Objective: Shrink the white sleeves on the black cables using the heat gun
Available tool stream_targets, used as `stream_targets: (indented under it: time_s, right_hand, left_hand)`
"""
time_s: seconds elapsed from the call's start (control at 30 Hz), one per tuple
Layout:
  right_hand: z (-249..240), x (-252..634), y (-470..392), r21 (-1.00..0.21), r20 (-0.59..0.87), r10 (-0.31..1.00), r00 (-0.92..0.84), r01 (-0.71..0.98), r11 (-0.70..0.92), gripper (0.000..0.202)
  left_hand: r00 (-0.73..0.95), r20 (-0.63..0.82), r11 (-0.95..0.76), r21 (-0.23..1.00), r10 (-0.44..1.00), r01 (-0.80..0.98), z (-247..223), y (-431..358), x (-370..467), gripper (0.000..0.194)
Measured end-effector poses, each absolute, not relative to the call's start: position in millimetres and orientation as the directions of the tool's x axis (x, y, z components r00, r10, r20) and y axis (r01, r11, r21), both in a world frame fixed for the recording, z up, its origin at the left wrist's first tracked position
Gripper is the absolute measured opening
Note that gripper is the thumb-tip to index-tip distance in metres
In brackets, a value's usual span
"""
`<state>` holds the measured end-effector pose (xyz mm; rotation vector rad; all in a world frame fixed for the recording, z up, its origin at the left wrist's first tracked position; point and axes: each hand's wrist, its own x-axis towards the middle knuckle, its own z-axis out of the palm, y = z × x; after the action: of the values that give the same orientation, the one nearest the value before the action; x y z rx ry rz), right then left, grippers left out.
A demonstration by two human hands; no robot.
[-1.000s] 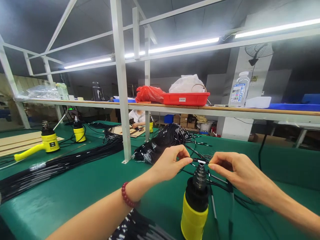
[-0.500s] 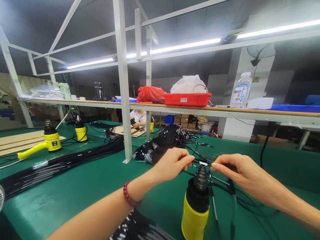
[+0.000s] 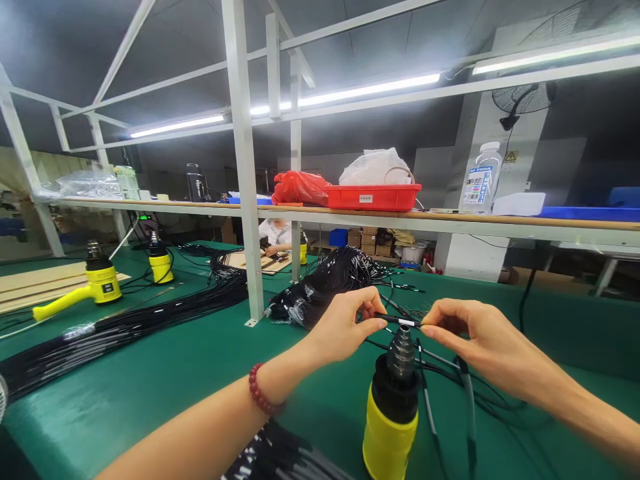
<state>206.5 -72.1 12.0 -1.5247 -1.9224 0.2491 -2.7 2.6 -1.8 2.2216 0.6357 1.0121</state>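
Observation:
My left hand (image 3: pixel 353 325) pinches one end of a black cable (image 3: pixel 393 320) between thumb and fingers. On the other side, my right hand (image 3: pixel 463 330) grips the same cable between thumb and forefinger. The stretch between them carries a white sleeve or label (image 3: pixel 407 323) and lies just above the metal nozzle of an upright yellow heat gun (image 3: pixel 390 427). Whether the cable touches the nozzle I cannot tell. Further black and grey cables (image 3: pixel 467 393) hang and lie below my right hand.
A large black cable bundle (image 3: pixel 330 280) lies behind my hands, another (image 3: pixel 130 330) to the left. Two more yellow heat guns (image 3: pixel 103 280) stand at the left. A white post (image 3: pixel 245 167) carries a shelf with a red tray (image 3: pixel 373 198) and bottle (image 3: pixel 481 180). A person (image 3: pixel 276 233) sits across.
The cable has risen slightly off the nozzle, and its white sleeve appears turned or shifted a little. Both hands keep their grip. The view has shifted slightly.

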Motion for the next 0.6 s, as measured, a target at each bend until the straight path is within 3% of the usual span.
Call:
stream_targets:
  time_s: [0.13, 0.3, 0.4, 0.6]
  right_hand:
    - [13.1, 207.4, -73.3, -0.507, 0.357, 0.928, -0.103, 0.813, 0.286, 0.034]
    - [10.7, 209.7, -75.6, -0.490, 0.255, 0.961, -0.111, 0.841, 0.227, 0.051]
    - [8.7, 209.9, -75.6, -0.495, 0.228, 0.966, -0.119, 0.840, 0.220, 0.053]
    - [11.5, 205.0, -77.3, -0.474, 0.303, 0.945, -0.121, 0.841, 0.260, 0.045]
  left_hand:
    - [0.596, 0.499, -0.712, 0.677, 0.630, 0.186, 0.2, 2.1, -3.0, 0.010]
    - [0.625, 0.437, -0.697, 0.672, 0.647, 0.251, -2.2, 3.8, -5.0, 0.041]
    - [0.623, 0.427, -0.691, 0.672, 0.655, 0.266, -5.0, 5.0, -5.7, 0.050]
    - [0.613, 0.444, -0.705, 0.653, 0.653, 0.278, -5.0, 5.8, -5.1, 0.038]
